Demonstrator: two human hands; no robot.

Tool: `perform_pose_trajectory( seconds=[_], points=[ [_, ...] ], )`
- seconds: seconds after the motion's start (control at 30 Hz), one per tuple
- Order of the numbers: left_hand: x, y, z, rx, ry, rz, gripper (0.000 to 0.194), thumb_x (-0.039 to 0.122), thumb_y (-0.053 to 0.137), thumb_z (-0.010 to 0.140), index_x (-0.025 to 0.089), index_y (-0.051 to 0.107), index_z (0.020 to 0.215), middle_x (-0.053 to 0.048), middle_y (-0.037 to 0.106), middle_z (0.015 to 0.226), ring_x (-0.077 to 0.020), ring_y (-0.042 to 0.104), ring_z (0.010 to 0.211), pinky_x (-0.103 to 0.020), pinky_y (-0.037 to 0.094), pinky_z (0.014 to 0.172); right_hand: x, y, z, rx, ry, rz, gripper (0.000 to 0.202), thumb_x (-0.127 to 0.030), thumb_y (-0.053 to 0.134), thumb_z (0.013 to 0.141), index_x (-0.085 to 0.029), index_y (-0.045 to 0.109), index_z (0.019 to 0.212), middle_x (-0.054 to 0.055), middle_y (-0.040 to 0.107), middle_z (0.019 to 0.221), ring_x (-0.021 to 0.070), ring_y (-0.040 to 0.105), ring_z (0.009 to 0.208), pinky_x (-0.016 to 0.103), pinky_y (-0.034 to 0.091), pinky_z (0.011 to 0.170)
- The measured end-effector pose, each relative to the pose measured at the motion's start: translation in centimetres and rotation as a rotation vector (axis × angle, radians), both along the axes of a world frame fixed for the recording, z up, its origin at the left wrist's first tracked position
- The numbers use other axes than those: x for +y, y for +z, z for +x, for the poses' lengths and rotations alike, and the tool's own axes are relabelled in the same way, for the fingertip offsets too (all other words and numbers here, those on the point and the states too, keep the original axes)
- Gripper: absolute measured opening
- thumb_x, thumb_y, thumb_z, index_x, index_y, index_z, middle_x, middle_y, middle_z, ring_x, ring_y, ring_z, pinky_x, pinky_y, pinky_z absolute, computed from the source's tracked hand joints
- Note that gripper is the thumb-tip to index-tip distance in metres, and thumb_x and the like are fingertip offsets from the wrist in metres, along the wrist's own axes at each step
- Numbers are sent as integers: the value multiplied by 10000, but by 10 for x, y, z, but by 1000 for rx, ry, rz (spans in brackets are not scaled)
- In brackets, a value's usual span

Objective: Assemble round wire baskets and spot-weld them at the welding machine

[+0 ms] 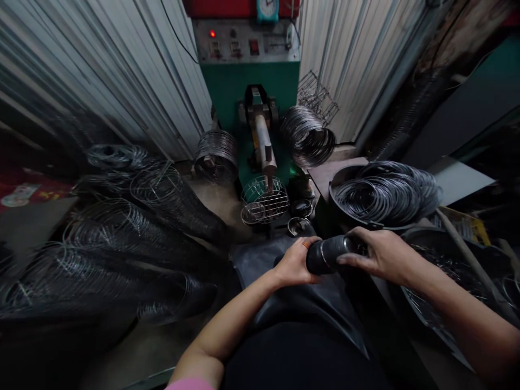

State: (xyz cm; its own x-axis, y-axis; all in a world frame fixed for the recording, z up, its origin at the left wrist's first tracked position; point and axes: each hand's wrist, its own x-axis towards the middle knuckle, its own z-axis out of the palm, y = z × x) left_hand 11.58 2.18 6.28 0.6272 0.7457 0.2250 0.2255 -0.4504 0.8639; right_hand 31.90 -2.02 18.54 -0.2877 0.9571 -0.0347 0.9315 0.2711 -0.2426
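Corrugated metal walls [134,81] close in a cramped workshop corner, dim and crowded with wire. Low in the middle of the view, over a dark apron [309,303] on the person's lap, both hands hold a dark tube [327,254] with a pale band round it, lying roughly level. The left hand [293,264] grips its near end, fingers curled tight round it. The right hand [376,254] lies over the far end, fingers [349,259] bent and pressed on the tube; what sits at that end is too dark to tell.

Just beyond the right hand, a bench [325,176] carries a black tub [341,208] holding loose wire rings [385,192]. Ahead of the hands stands a small wire basket [264,199], under the arm of a green machine [260,130] whose grey control panel [246,43] has a red light lit. Two coils of wire flank that arm: one on the left [217,154], one on the right [306,135]. Long stacks of wire hoops [134,238] lie across the floor on the left, partly blurred. More wire frames fill a dark pan [442,292] under the right forearm.
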Motion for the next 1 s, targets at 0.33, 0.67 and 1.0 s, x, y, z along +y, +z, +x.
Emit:
perform_pose_trajectory(
  seconds=[0.33, 0.67, 1.0],
  points=[
    [-11, -11, 4, -36, -32, -189, 809, 237, 809, 464, 198, 457, 1191, -86, 565, 1140, -278, 555, 1045, -445, 428, 927, -15, 10, -6, 71, -20, -119, 539, -515, 623, 740, -117, 597, 1101, 138, 668, 952, 271, 642, 863, 348, 500, 744],
    [-18, -12, 10, -75, -113, -410, 842, 231, 813, 470, 180, 413, 1209, -90, 604, 1112, -283, 595, 1015, -433, 456, 910, -33, 8, 4, 107, -123, -148, 604, -532, 672, 687, -104, 595, 1106, 135, 677, 905, 265, 645, 834, 322, 483, 714],
    [-26, -21, 10, -98, -161, -465, 866, 254, 820, 487, 171, 388, 1232, -104, 591, 1144, -278, 583, 1032, -411, 449, 913, -41, 0, 3, 215, -53, -125, 737, -502, 737, 623, -100, 530, 1206, 152, 640, 1060, 275, 617, 945, 345, 471, 809]
  ],
)
